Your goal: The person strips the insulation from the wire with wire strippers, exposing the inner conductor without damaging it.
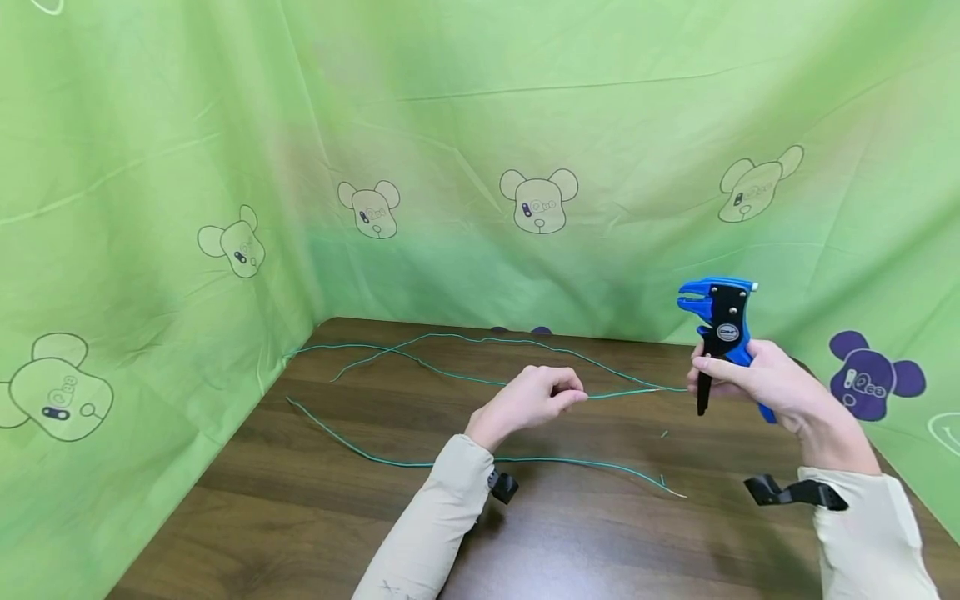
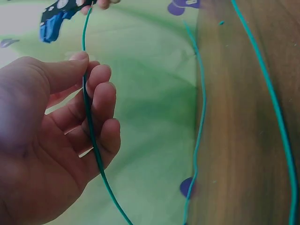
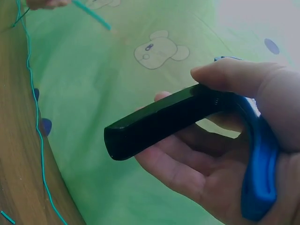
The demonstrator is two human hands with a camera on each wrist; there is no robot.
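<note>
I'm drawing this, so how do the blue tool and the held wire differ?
The tool is blue and black; the held wire is green. The tool is chunky; the wire is thin. The right grip holds the tool; the left grip pinches the wire. Both are being held.

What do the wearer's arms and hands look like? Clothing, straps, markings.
Left hand and right hand: bare, no gloves or rings visible. Left sleeve and right sleeve: long, off-white, creased cloth. Black piece at the left cuff; black strap-like piece at the right cuff. Small dark marks low on the left sleeve, too small to read.
</note>
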